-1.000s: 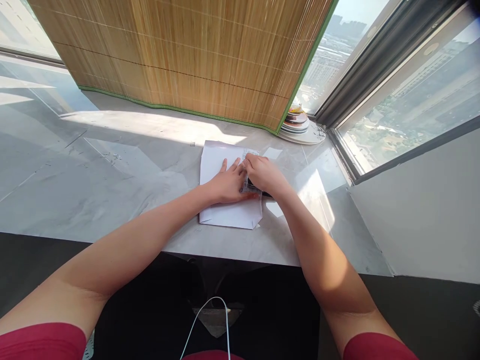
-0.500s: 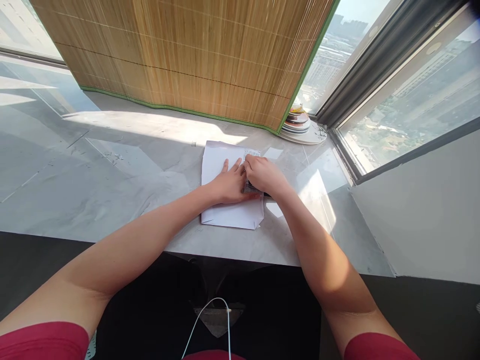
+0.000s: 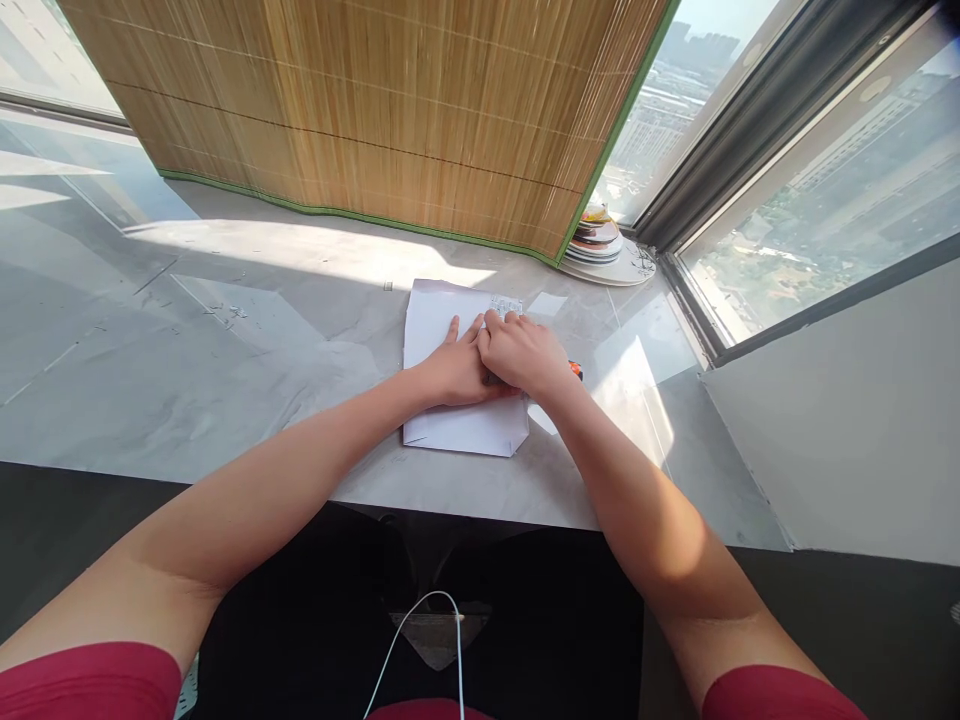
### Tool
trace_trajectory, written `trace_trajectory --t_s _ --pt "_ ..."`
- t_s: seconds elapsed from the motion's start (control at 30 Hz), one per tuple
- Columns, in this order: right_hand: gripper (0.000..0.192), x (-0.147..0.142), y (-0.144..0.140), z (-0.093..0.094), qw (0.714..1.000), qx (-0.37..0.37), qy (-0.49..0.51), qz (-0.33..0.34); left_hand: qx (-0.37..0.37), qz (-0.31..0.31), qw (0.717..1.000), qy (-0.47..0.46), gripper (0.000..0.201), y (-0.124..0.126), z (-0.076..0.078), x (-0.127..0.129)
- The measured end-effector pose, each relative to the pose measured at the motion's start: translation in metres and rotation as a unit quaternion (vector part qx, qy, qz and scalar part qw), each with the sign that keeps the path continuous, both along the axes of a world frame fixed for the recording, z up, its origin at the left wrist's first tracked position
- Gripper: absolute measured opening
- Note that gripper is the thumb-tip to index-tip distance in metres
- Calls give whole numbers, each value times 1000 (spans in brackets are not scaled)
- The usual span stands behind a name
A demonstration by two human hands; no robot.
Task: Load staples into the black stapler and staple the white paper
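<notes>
A white paper packet (image 3: pixel 457 425), flat like an envelope or folded sheet, lies on the grey counter. Small dark print (image 3: pixel 507 305) shows at its upper right. My left hand (image 3: pixel 454 370) presses flat on the packet with its fingers spread. Against the left fingers, over the packet's right side, my right hand (image 3: pixel 523 352) is closed around a black tool with an orange end (image 3: pixel 575 370). That end sticks out to the right of the hand. The rest of the tool is mostly hidden, so I cannot tell its kind.
A bamboo blind with green edging (image 3: pixel 360 120) hangs behind the counter (image 3: pixel 300 420). Stacked plates (image 3: pixel 600 250) stand in the corner by the window frame (image 3: pixel 690 200). Small scraps (image 3: pixel 236 313) lie to the left. A white cable (image 3: pixel 456 640) loops below the counter's front edge.
My right hand has turned and shifted slightly, lying lower over the left fingers. The tool's orange end now shows on its right. My left hand and the packet stay almost in place.
</notes>
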State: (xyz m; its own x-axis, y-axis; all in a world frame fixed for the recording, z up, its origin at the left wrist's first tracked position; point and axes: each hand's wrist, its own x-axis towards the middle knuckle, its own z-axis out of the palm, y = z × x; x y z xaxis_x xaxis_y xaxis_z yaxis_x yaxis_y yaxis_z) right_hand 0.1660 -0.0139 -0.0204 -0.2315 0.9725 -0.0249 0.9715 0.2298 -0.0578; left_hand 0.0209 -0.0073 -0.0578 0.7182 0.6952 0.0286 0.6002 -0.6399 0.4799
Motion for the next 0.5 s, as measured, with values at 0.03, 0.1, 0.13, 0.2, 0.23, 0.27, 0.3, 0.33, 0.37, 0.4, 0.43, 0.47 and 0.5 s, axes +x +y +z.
trace_trajectory --t_s 0.03,0.1,0.13,0.2,0.23,0.27,0.3,0.33,0.37,0.4,0.43,0.47,0.5 --pt "37 -1 -1 0 1000 4 -6 -1 1 2 1000 5 88 0 1 0" --pt "39 -2 -2 0 1000 9 -14 -3 3 2 1000 12 89 -1 1 0" --pt "39 -3 -3 0 1000 10 -18 -4 4 1 1000 15 89 0 1 0" --pt "40 -6 -5 -1 1000 14 -26 -7 8 -2 1000 18 89 0 1 0" --pt "40 -7 -6 -1 999 16 -29 -9 10 -3 1000 21 89 0 0 0" --pt "40 -8 -6 -1 999 18 -30 -11 12 -3 1000 25 88 0 0 -1" --pt "40 -9 -6 -2 999 20 -28 -13 14 -3 1000 28 88 0 0 -1" --pt "40 -9 -5 -2 999 20 -22 -14 16 -3 999 30 87 0 0 -1" --pt "39 -7 -4 -1 1000 18 -9 -14 18 -3 999 32 86 0 0 -2" --pt "38 -5 -1 -1 1000 12 12 -10 20 -5 999 33 86 0 1 -2" --pt "37 -1 2 1 999 0 41 0 22 -7 999 33 86 0 2 -2" --pt "37 4 5 3 997 -12 73 13 23 -7 999 33 87 0 2 -3" --pt "37 10 8 5 994 -22 105 26 23 -6 999 33 88 0 3 -3"
